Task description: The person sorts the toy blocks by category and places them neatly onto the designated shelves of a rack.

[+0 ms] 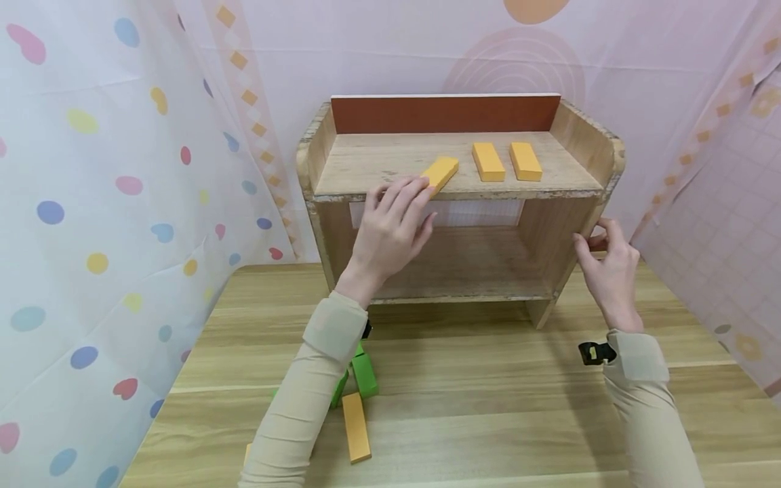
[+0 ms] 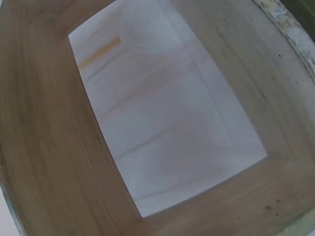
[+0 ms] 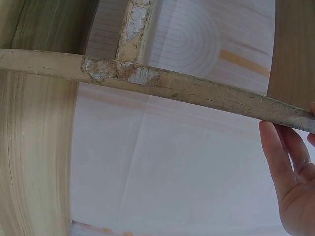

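Note:
My left hand (image 1: 390, 227) is at the front edge of the top board of a small wooden shelf (image 1: 378, 159). Its fingertips hold the near end of a yellow block (image 1: 443, 172), which lies slanted on that board. To its right, two more yellow blocks, one (image 1: 488, 163) and another (image 1: 525, 161), lie side by side. The shelf's right side panel (image 1: 564, 234) is gripped by my right hand (image 1: 612, 274); in the right wrist view the fingertips (image 3: 268, 129) meet the panel's edge. The left wrist view shows the shelf's inside (image 2: 49, 123) without the hand.
On the wooden table (image 1: 464, 407), several green blocks (image 1: 365, 375) and a yellow block (image 1: 356, 427) lie beside my left forearm, which partly covers them. A brown strip (image 1: 445, 114) backs the top board. Patterned cloth (image 1: 122, 169) hangs behind and at both sides.

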A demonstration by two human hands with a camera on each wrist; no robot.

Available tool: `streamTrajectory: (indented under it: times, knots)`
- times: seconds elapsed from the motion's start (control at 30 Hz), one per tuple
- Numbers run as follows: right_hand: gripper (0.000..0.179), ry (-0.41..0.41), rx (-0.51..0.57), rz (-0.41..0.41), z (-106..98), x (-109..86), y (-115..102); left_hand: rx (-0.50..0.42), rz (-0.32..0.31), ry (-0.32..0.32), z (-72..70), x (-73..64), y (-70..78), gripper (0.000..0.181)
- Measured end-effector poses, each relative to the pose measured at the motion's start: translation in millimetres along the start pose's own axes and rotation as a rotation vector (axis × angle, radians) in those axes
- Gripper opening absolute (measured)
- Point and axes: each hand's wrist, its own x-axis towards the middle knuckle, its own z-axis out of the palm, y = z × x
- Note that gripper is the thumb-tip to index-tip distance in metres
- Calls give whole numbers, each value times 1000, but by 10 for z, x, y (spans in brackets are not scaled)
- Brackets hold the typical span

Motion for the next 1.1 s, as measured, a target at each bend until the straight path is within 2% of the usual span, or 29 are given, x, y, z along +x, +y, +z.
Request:
streamTrajectory:
  times: [0.23, 0.47, 0.83, 1.1]
  knots:
    - [29, 6, 5, -3, -1, 0, 6, 118, -14, -172, 66, 42, 174, 45]
    - [29, 3, 3, -2, -2, 0, -1, 204, -50, -295, 124, 120, 308, 52]
    - [30, -5, -3, 9, 1, -2, -5, 234, -102, -387, 195, 246, 404, 53]
    - [30, -11, -2, 11, 0, -1, -7, 245, -103, -453, 190, 263, 427, 56]
